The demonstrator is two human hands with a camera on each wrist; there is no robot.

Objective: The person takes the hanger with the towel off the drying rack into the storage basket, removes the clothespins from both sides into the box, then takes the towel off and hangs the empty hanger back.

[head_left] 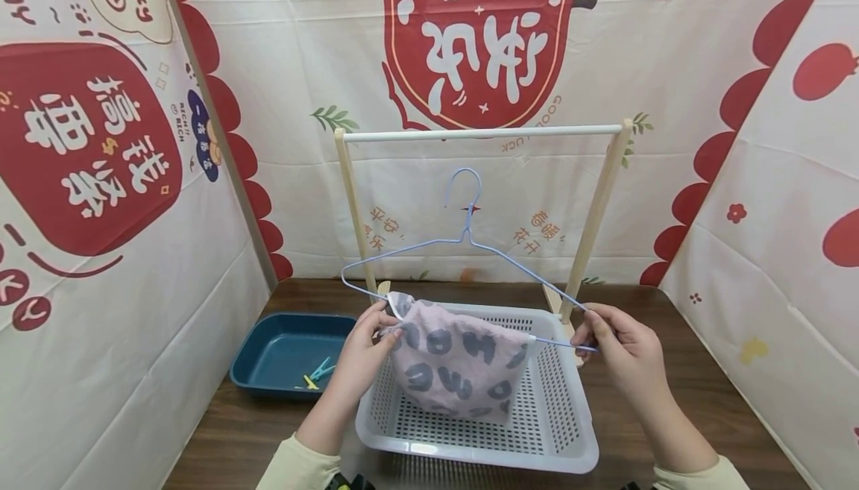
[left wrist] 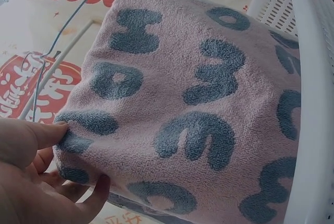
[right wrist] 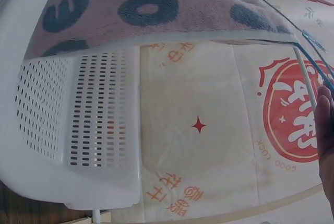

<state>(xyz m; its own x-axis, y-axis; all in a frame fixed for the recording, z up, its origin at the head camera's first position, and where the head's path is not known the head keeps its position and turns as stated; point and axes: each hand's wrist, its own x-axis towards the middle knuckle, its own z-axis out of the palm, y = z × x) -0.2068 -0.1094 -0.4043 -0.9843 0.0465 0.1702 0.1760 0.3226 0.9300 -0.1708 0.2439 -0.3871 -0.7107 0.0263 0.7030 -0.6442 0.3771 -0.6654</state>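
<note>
A pink towel (head_left: 463,363) with grey-blue letters hangs folded over the lower bar of a blue wire hanger (head_left: 467,235). My left hand (head_left: 367,341) pinches the towel's upper left corner between thumb and fingers; the left wrist view shows that grip on the towel (left wrist: 151,93) close up. At the hanger's right end my right hand (head_left: 620,341) grips the wire, with a short stretch of bare bar between it and the towel. The towel's lower part hangs into a white perforated basket (head_left: 584,441). In the right wrist view only the edge of the right hand (right wrist: 324,125) shows.
Behind the basket stands a rack with wooden posts (head_left: 599,214) and a white crossbar (head_left: 483,133). To the left, a dark blue tray (head_left: 268,356) holds a light blue clothespin (head_left: 323,369) and a yellow one (head_left: 310,382). Printed cloth walls (head_left: 288,65) enclose the brown table (head_left: 684,400).
</note>
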